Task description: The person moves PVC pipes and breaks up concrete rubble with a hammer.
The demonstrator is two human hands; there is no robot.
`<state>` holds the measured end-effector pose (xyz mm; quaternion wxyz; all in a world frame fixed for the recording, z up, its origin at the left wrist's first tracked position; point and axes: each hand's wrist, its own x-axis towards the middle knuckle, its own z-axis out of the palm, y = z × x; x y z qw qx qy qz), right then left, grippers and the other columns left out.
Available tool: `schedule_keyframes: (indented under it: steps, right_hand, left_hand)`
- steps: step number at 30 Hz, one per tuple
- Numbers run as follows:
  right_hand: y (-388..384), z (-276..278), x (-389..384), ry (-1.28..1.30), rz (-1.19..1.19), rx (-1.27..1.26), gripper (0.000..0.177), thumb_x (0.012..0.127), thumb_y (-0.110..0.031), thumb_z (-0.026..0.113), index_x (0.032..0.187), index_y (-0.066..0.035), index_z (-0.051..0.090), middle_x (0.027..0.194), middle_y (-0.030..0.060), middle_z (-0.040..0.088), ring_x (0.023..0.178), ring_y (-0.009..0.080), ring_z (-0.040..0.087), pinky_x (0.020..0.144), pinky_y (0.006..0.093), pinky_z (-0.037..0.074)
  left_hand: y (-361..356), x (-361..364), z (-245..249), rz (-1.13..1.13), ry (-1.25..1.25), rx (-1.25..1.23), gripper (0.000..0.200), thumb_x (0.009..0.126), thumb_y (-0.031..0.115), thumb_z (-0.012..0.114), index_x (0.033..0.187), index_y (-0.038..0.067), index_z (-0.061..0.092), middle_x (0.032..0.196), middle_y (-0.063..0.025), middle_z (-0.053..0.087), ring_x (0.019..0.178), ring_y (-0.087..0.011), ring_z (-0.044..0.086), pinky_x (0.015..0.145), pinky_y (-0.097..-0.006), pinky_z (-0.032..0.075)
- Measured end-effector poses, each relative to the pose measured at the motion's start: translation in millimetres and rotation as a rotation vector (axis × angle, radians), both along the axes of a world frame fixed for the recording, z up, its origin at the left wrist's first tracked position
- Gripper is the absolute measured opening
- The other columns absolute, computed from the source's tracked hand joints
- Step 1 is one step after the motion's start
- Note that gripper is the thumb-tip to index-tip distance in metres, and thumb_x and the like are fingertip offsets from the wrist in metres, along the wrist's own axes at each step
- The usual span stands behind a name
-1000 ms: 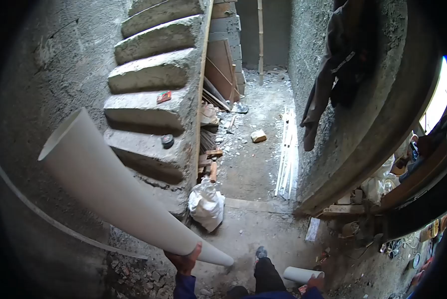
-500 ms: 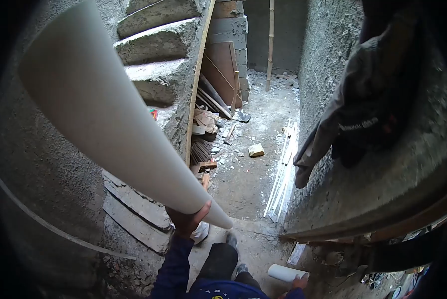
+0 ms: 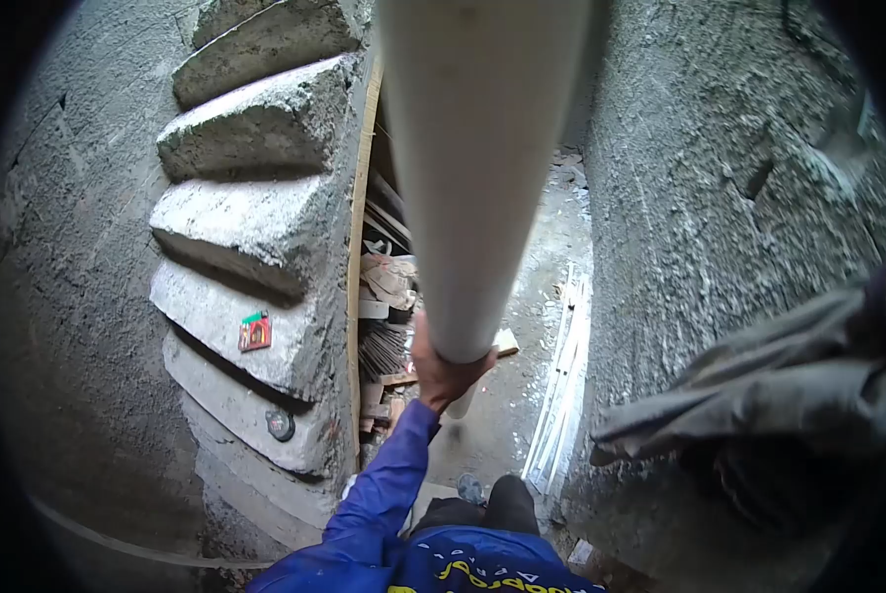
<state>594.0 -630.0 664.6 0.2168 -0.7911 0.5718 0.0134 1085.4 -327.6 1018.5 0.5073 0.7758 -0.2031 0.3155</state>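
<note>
My left hand [image 3: 448, 379] is wrapped round a long, thick pale pipe [image 3: 482, 188], close to its lower part. The pipe rises steeply from the hand towards the camera and past the top edge of the view. A short stretch of it shows below the hand. My left arm, in a blue sleeve [image 3: 388, 479], reaches forward from the body. My right hand is out of view.
Rough concrete stairs [image 3: 230, 227] climb on the left, bearing a red packet [image 3: 255, 334] and a dark round object [image 3: 280, 425]. Thin white strips [image 3: 559, 381] lie along the right wall [image 3: 660, 198]. Grey cloth [image 3: 749, 405] hangs at the right. Scrap wood [image 3: 388, 282] lies beyond the stairs.
The pipe has swung from a leftward slant to nearly straight ahead, with my left hand still on it. My right hand and the short white pipe it held have left the view.
</note>
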Motion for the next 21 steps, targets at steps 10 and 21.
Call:
schedule_keyframes:
  steps: [10, 21]
  right_hand:
    - [-27, -6, 260, -0.008, 0.103, 0.004, 0.048, 0.071, -0.015, 0.077, 0.111, 0.007, 0.062, 0.106, 0.0267, 0.065, 0.100, 0.0387, 0.064, 0.087, 0.0421, 0.049]
    - [-90, -22, 567, -0.038, 0.180, 0.021, 0.046, 0.071, -0.015, 0.078, 0.108, 0.007, 0.063, 0.103, 0.0261, 0.066, 0.098, 0.0387, 0.064, 0.086, 0.0422, 0.050]
  left_hand:
    - [-91, 243, 17, -0.092, 0.090, -0.039, 0.083, 0.060, 0.016, 0.082, 0.131, 0.000, 0.043, 0.113, -0.0193, 0.058, 0.102, -0.0333, 0.062, 0.088, -0.0402, 0.050]
    - [-107, 582, -24, 0.082, 0.157, 0.010, 0.081, 0.052, 0.018, 0.086, 0.120, 0.003, 0.044, 0.104, -0.0166, 0.062, 0.094, -0.0314, 0.064, 0.082, -0.0407, 0.053]
